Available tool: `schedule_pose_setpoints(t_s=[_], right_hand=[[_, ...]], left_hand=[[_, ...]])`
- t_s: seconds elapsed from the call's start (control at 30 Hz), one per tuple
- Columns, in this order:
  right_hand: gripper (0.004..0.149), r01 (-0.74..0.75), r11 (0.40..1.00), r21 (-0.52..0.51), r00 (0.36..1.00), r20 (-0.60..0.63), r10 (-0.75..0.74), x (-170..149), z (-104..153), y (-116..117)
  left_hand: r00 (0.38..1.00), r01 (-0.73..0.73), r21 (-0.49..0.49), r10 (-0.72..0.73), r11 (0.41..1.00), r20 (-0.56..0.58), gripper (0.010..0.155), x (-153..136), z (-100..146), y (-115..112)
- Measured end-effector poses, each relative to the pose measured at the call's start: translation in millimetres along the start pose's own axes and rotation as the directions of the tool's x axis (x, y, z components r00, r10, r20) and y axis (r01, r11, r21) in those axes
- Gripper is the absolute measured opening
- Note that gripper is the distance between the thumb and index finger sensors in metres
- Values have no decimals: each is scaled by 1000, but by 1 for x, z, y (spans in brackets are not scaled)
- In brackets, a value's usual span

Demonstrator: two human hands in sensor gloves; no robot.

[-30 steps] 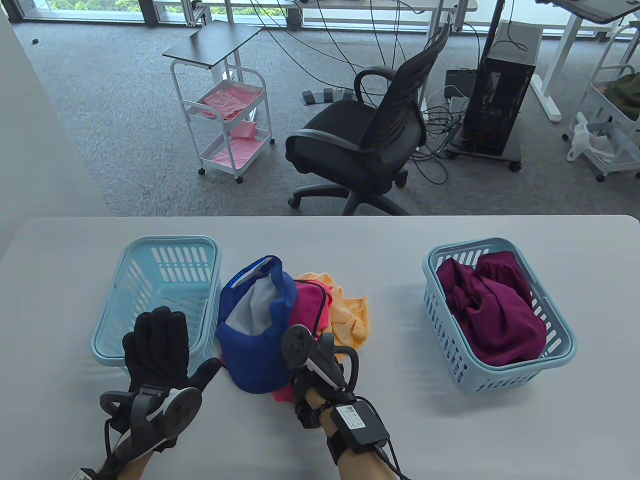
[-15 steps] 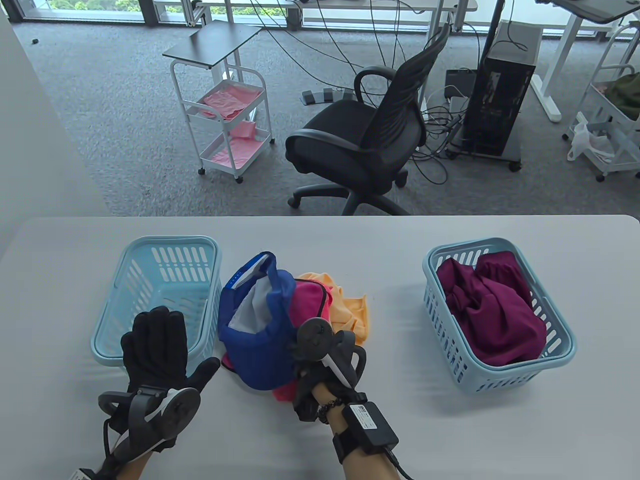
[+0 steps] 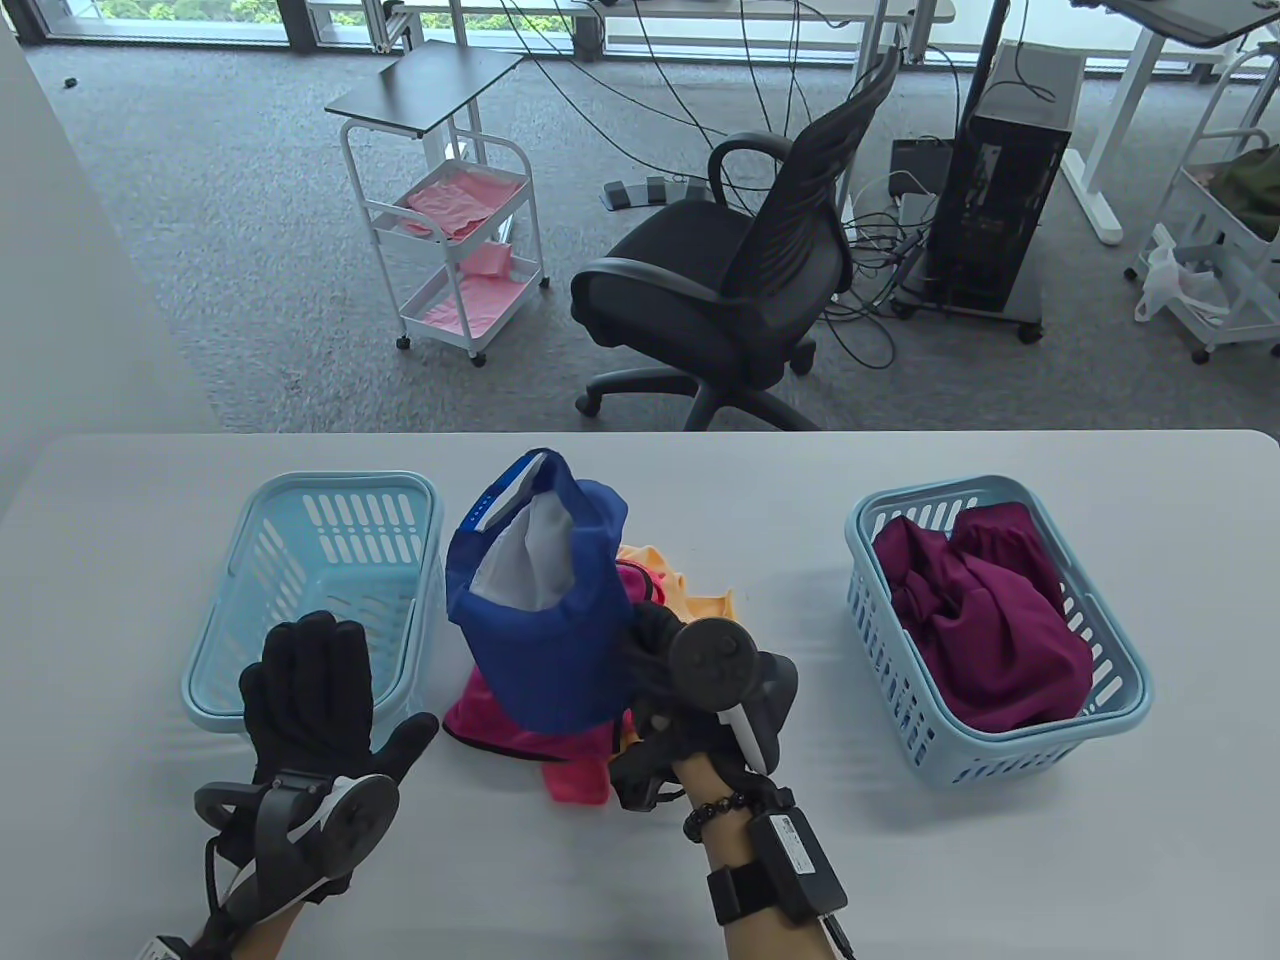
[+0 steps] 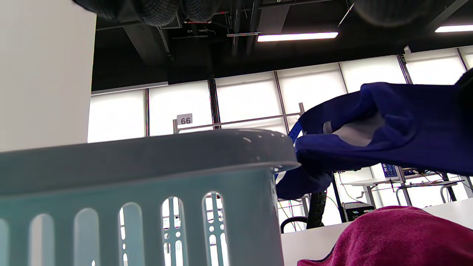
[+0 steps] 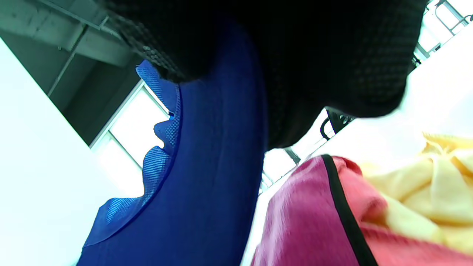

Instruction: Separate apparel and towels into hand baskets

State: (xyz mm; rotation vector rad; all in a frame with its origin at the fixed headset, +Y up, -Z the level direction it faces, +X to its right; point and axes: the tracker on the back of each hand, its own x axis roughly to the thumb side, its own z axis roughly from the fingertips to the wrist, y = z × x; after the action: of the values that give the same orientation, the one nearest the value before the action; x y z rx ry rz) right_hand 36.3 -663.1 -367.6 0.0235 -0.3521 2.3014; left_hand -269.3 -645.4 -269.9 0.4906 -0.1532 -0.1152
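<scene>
My right hand (image 3: 655, 655) grips a blue garment (image 3: 545, 620) with a grey lining and holds it lifted above the pile at the table's middle. It also shows in the right wrist view (image 5: 207, 177) and the left wrist view (image 4: 399, 129). Under it lie a pink garment (image 3: 520, 735) with black trim and a yellow cloth (image 3: 690, 600). My left hand (image 3: 310, 690) is open with fingers spread flat, over the near rim of the left light-blue basket (image 3: 330, 500), which holds nothing visible. The right light-blue basket (image 3: 1000, 755) holds a maroon garment (image 3: 985, 620).
The grey table's far edge (image 3: 640, 435) borders open floor with a black office chair (image 3: 730, 280) and a white cart (image 3: 450, 220) behind. Bare table lies between the pile and the right basket.
My right hand has lifted the blue garment up and moved to the right, uncovering more of the pink garment. My left hand has stayed in place.
</scene>
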Motion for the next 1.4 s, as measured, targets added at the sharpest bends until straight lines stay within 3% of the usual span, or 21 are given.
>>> schedule_pose_setpoints(t_s=[0.13,0.4,0.6,0.83,1.1,1.4], right_hand=[[40,16,998,-54,1000,-3,-16,-1,-7,-25],[41,-62,978,-201,998,-20,59,-6,-20,-111],[41,-150,943,-298,987,-100,125,-25,-21,-180],[42,-240,901,-362,963,-208,173,-53,-17,-236],[42,-341,867,-363,922,-307,234,-80,-11,-265],[42,-427,851,-304,870,-393,296,-106,-7,-265]], left_hand=[[1000,-1,3,1,1000,-4,99,-1,0,0],[1000,-3,3,3,1000,-8,99,-3,0,1],[1000,2,2,-2,1000,-7,98,-2,0,1],[1000,4,-2,-4,1000,-7,99,-2,0,1],[1000,4,-3,-4,1000,-8,99,-1,0,1],[1000,5,-2,-5,1000,-9,99,-1,-1,1]])
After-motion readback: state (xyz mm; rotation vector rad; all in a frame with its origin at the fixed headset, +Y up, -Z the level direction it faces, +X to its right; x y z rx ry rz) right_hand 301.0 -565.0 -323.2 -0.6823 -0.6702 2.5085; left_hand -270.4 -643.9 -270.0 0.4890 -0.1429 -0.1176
